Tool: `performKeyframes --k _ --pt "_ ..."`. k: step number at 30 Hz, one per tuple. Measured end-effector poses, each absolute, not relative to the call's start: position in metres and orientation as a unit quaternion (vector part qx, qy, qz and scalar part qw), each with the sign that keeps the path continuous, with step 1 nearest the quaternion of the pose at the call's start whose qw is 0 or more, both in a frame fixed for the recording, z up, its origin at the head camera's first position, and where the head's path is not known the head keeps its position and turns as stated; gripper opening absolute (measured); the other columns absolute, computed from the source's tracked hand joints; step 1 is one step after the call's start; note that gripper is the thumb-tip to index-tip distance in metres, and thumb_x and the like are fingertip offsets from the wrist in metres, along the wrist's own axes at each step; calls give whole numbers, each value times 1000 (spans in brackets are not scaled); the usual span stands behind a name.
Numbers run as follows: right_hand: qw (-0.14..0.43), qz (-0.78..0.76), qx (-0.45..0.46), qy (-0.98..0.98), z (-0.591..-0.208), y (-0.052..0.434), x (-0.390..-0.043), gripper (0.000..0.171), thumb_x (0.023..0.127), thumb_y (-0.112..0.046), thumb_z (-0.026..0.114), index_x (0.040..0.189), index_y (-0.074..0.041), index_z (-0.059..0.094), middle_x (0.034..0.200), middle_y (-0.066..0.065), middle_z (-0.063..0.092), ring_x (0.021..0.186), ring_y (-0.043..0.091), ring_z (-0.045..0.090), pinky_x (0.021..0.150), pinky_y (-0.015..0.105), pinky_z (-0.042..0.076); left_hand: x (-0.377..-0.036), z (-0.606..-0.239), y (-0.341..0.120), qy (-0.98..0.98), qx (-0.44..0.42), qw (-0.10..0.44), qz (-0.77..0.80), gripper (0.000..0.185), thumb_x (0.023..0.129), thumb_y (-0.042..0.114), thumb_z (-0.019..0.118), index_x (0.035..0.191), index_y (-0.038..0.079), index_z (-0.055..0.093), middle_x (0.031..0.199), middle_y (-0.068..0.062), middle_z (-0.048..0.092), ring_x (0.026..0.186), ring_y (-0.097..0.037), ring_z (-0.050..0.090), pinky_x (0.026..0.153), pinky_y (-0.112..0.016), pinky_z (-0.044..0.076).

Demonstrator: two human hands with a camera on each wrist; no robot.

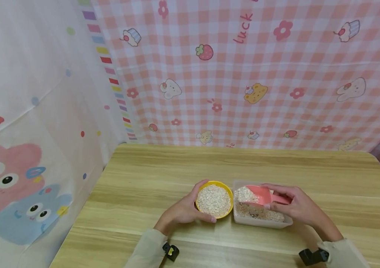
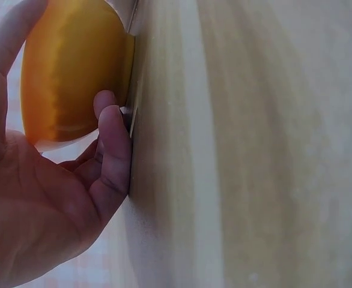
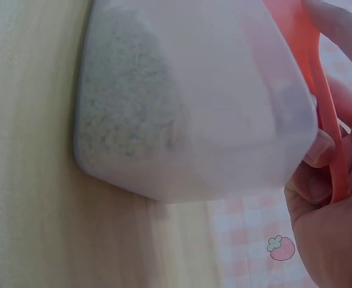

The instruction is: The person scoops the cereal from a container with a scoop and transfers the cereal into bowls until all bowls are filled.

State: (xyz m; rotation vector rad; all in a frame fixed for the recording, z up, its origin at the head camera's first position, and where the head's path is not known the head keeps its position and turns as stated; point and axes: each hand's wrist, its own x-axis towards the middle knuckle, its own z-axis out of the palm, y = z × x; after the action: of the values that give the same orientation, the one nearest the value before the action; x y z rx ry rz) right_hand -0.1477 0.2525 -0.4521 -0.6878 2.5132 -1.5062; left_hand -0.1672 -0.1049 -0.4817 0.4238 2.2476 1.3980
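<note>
A yellow bowl (image 1: 214, 186) full of oats stands on the wooden table (image 1: 277, 167). My left hand (image 1: 184, 210) curls round its left side; the left wrist view shows the bowl's yellow wall (image 2: 74, 72) against my palm and fingers (image 2: 113, 144). Right beside the bowl is a clear plastic tub (image 1: 260, 222) with oats in it. My right hand (image 1: 292, 204) grips the handle of a pink scoop (image 1: 260, 195), which holds oats above the tub. In the right wrist view the tub (image 3: 188, 102) fills the frame, with the scoop's handle (image 3: 329, 132) in my fingers.
A pink checked cloth (image 1: 260, 74) hangs behind the table and a white cartoon cloth (image 1: 25, 130) on the left. The table's left edge (image 1: 86, 201) falls close to the bowl. Bare wood lies behind and to the right of the tub.
</note>
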Motion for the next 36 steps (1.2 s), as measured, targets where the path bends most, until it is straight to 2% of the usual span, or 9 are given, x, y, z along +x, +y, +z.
performKeyframes --k 4,8,15,21,27,31,34,36 --pt "63 -483 -229 843 -450 251 -149 53 87 -15 77 135 -3 59 85 2 66 61 4 51 51 25 45 -167 -480 -105 814 152 230 512 119 67 37 93 156 38 15 154 -11 37 138 -30 37 114 -59 24" --pt "65 -474 -230 848 -447 250 -150 54 86 -18 78 135 -5 60 94 5 67 62 3 51 52 25 45 -166 -480 -106 816 150 230 509 118 67 37 92 156 39 15 154 -12 37 138 -31 37 114 -60 23" --pt "41 -446 -254 857 -437 242 -149 53 85 -17 79 133 -5 61 70 -6 52 56 -1 40 46 22 39 -167 -482 -105 818 150 230 505 119 67 38 92 157 39 15 155 -11 36 140 -31 35 114 -60 23" --pt "18 -407 -254 877 -426 233 -151 56 82 -24 82 132 -8 63 93 0 67 59 1 45 50 22 43 -167 -481 -105 815 148 234 509 119 66 37 93 157 38 14 156 -11 35 140 -31 34 115 -59 22" --pt "-13 -375 -280 883 -416 226 -151 56 80 -26 84 130 -9 65 108 5 71 64 1 48 55 22 44 -167 -481 -105 810 149 235 517 119 67 34 93 157 37 15 155 -10 35 140 -30 34 115 -58 21" --pt "-42 -346 -299 888 -409 219 -150 56 78 -24 86 129 -10 66 114 8 72 72 2 52 61 21 45 -167 -481 -105 808 148 235 519 119 67 34 93 156 38 15 155 -9 36 140 -29 34 115 -58 21" --pt "-58 -325 -312 891 -405 214 -149 57 76 -23 87 128 -11 67 113 7 73 73 3 52 62 22 45 -167 -481 -105 807 147 237 520 119 67 34 93 156 38 15 155 -9 36 140 -29 34 115 -59 21" --pt "-70 -305 -322 894 -404 211 -149 57 75 -24 87 127 -11 68 112 6 73 76 3 57 64 24 49 -167 -481 -105 807 147 237 521 119 67 34 93 156 38 15 155 -8 36 140 -29 34 115 -58 21"
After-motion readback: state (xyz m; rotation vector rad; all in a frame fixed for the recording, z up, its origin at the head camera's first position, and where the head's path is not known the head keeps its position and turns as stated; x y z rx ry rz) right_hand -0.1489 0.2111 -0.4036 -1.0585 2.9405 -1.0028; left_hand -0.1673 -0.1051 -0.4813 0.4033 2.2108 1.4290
